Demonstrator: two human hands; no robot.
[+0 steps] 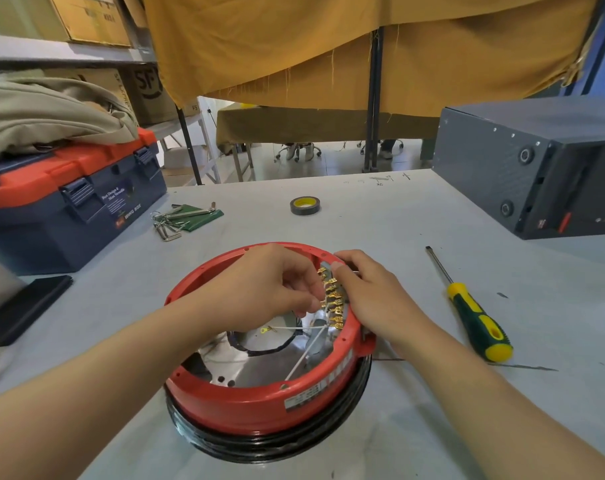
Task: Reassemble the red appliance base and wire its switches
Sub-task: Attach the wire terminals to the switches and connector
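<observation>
Red base (259, 403); toolbox (69, 209) "WING BOX".

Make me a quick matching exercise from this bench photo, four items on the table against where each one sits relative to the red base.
Items:
1. screwdriver
2. tape roll
3. hex keys
4. toolbox

Places, relative to the red base:
A. far left, under a beige bag
B. right, lying on the table
C. beyond it, near the middle of the table
D. beyond it to the left, on a green pouch

Pairs: 1-B, 2-C, 3-D, 4-A
</observation>
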